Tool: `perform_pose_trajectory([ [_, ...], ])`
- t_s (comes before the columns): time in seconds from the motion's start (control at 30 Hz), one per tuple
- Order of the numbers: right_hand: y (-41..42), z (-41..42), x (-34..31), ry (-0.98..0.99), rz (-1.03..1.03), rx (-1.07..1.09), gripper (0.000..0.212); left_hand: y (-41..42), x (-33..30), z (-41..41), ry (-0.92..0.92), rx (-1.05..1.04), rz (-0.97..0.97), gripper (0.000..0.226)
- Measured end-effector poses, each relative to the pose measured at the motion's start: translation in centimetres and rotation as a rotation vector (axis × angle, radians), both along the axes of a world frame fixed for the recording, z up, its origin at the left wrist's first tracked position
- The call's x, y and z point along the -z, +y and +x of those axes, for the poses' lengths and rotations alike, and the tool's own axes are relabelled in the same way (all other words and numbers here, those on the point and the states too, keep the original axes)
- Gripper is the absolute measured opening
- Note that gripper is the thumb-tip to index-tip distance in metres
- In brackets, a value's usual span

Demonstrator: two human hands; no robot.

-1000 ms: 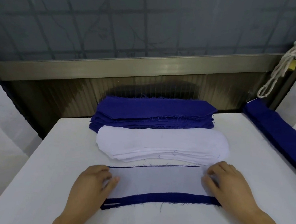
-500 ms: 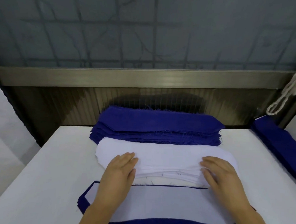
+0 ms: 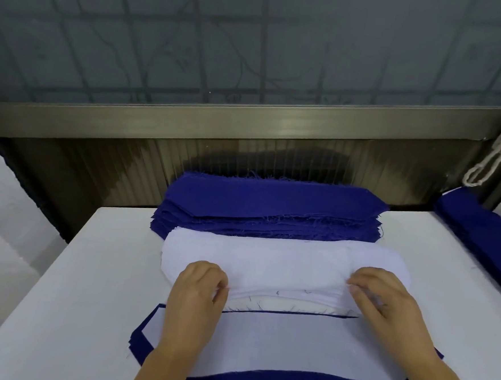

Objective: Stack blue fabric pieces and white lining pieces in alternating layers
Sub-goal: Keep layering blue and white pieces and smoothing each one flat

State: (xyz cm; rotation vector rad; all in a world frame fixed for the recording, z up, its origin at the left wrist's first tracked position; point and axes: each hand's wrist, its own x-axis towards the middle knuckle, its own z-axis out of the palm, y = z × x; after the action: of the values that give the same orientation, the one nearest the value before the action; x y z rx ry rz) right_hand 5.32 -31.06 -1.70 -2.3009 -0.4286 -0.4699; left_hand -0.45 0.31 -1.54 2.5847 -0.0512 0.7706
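1. Pinching at the near edge of the white lining pile, both hands work at the same thing: the left hand has its fingers curled onto the left part of that edge, and the right hand has fingertips and thumb closed on the right part.
2. Judging from the lifted lip of cloth between them, the step in hand is separating the top lining piece from the pile; how many layers each pinch holds is too fine to tell.
3. That pile lies mid-table, just in front of the blue fabric pile at the far edge of the white table.
4. Nearest the person sits the alternating stack, with a white piece on top and a blue border showing around it.
5. A white layer already tops that stack, so whether this lining goes there next or a blue piece should come first is unclear.
6. The next move calls for peeling one sheet cleanly, carrying it flat, and squaring its edges.
7. More blue cloth lies at the right, with a hanging cord above.
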Motion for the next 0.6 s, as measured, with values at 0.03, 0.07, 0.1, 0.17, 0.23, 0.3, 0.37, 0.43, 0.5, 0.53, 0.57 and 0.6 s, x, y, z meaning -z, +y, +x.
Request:
perform_pose_trajectory([
  [0.03, -0.11, -0.14, -0.03, -0.009, -0.007, -0.005, 0.018, 0.09, 0.03, -0.08, 0.012, 0.0, -0.002, 0.027],
  [0.07, -0.12, -0.21, -0.06, -0.021, -0.017, -0.001, 0.019, 0.14, 0.07, -0.14, 0.018, 0.0, 0.005, 0.027],
  [0.1, -0.07, -0.23, -0.09, -0.027, -0.018, 0.009, 0.019, 0.18, 0.12, -0.17, 0.02, 0.003, 0.02, 0.03],
  [0.17, 0.2, -0.17, -0.16, -0.019, 0.009, 0.028, 0.022, 0.18, 0.14, -0.17, 0.013, 0.017, 0.056, 0.032],
  [0.23, 0.43, -0.1, -0.24, -0.011, 0.043, 0.038, 0.024, 0.1, 0.11, -0.14, -0.01, 0.014, 0.071, 0.031],
  [0.3, 0.5, -0.26, -0.17, -0.009, 0.075, 0.029, 0.026, -0.03, 0.03, -0.16, -0.031, 0.006, 0.053, 0.032],
  [0.37, 0.39, -0.59, -0.12, -0.008, 0.093, 0.003, 0.026, -0.11, -0.03, -0.23, -0.049, 0.011, 0.007, 0.032],
  [0.43, 0.21, -0.84, -0.11, -0.021, 0.099, -0.018, 0.029, -0.1, 0.02, -0.43, -0.046, 0.024, -0.025, 0.033],
  [0.5, 0.06, -0.88, -0.22, -0.033, 0.107, -0.007, 0.035, 0.08, 0.16, -0.7, -0.023, 0.045, -0.056, 0.032],
  [0.53, 0.06, -0.85, -0.27, -0.041, 0.115, 0.003, 0.037, 0.22, 0.25, -0.82, -0.011, 0.047, -0.07, 0.03],
  [0.57, 0.11, -0.83, -0.32, -0.052, 0.125, 0.011, 0.039, 0.31, 0.33, -0.93, -0.002, 0.042, -0.081, 0.029],
  [0.6, 0.17, -0.81, -0.33, -0.063, 0.136, 0.018, 0.041, 0.38, 0.39, -0.99, -0.003, 0.031, -0.081, 0.03],
])
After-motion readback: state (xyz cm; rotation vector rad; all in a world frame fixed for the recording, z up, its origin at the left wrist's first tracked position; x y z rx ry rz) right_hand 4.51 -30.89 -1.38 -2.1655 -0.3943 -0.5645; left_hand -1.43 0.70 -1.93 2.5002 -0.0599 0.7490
